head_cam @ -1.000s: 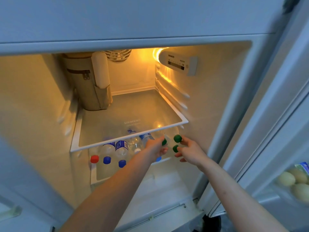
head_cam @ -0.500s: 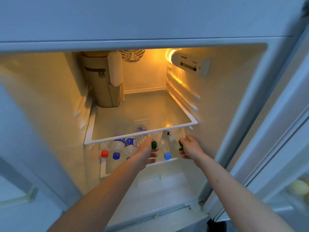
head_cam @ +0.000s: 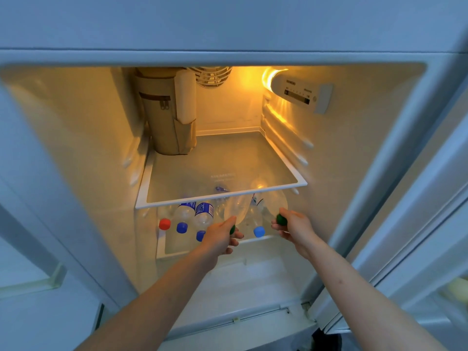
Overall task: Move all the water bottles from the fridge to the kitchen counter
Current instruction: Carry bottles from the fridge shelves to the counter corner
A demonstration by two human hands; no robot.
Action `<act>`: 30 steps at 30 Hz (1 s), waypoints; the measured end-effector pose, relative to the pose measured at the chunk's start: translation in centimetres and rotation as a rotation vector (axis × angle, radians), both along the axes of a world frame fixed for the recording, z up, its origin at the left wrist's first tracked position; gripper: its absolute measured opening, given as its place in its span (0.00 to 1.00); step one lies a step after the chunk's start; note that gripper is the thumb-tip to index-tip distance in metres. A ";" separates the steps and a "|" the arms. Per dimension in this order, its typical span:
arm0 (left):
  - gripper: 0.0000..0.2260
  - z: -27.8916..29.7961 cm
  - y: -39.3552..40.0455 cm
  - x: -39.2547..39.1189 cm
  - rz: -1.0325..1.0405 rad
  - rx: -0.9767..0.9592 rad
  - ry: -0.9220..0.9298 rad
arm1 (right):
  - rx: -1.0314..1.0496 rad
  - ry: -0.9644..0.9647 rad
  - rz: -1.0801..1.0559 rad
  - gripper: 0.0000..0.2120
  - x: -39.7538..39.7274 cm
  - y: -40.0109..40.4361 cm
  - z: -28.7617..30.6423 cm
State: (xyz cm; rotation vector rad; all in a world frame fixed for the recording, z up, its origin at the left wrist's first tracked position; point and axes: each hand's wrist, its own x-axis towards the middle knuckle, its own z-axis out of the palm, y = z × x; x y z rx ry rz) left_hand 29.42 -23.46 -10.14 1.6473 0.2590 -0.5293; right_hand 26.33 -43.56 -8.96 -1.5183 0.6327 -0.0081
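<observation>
Nearest the viewer, two bare forearms reached into the open fridge (head_cam: 354, 160) above its pale lower floor. The left hand (head_cam: 219, 238) was curled in a narrow grip round the neck of a clear bottle with a green cap (head_cam: 232, 229), holding it. The right hand (head_cam: 295, 228) likewise held a second green-capped bottle (head_cam: 280, 219) by the neck. Both bottles lay on their sides, caps toward the viewer, on the lower shelf (head_cam: 177, 252). Between the hands lay a blue-capped bottle (head_cam: 259, 231); to the left lay two more with blue caps (head_cam: 182, 227) and one with a red cap (head_cam: 164, 223). Above them, a white-rimmed glass shelf (head_cam: 222, 198) carried a tan zipped pouch (head_cam: 162, 117) upright at its left rear corner. Farthest back, a round vent (head_cam: 211, 76) sat in the rear wall, and a lit control panel (head_cam: 298, 91) was fixed to the right wall under amber light.
</observation>
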 end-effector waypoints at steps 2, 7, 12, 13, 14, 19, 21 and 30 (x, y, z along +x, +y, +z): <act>0.20 -0.1 0.9 -0.9 -0.003 -0.008 -0.022 | -0.006 -0.016 0.013 0.13 -1.3 0.0 -0.3; 0.21 -0.2 3.2 -2.8 0.018 0.095 -0.179 | -0.005 -0.090 0.047 0.11 -4.9 0.2 0.1; 0.21 0.9 6.2 -4.5 0.014 0.294 -0.369 | -0.061 -0.117 0.079 0.10 -8.1 0.0 1.4; 0.22 1.1 6.9 -5.0 0.016 0.334 -0.408 | -0.067 -0.126 0.088 0.09 -8.6 0.0 1.8; 0.22 1.4 7.6 -5.5 0.021 0.373 -0.448 | -0.073 -0.137 0.094 0.09 -9.1 0.0 2.1; 0.23 3.0 9.8 -8.3 0.051 0.526 -0.606 | -0.110 -0.182 0.100 0.10 -10.9 -0.3 3.2; 0.22 4.0 10.2 -9.1 0.091 0.574 -0.665 | -0.162 -0.194 0.120 0.12 -11.4 -0.7 3.3; 0.23 7.2 5.5 -13.3 -0.053 0.935 -0.771 | -0.580 -0.289 0.431 0.11 -11.9 -1.0 4.3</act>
